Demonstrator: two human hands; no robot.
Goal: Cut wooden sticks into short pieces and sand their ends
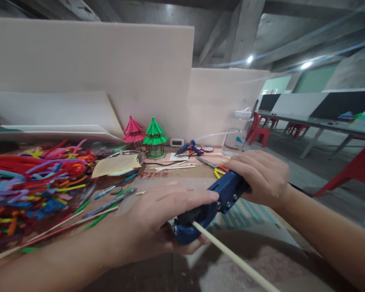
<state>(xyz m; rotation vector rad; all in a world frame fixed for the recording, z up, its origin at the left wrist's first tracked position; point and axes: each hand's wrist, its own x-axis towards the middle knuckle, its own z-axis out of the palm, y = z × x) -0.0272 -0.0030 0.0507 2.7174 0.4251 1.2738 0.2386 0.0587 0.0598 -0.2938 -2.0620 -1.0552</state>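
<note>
A blue cutter-like tool [223, 194] is held between both hands above the table. My left hand [167, 211] wraps round its jaw end, thumb along the top. My right hand [261, 174] is closed round its handle end. From the jaws a thin pale wooden stick [234, 257] runs toward the lower right. Part of the tool is hidden by the fingers.
Colourful pipe cleaners [39, 182] are heaped at the left. Behind stand a pink pagoda model [134, 132], a green one [155, 138], a blue glue gun [190, 149] and a clear jug [235, 132]. Scissors [209, 163] lie beyond the tool.
</note>
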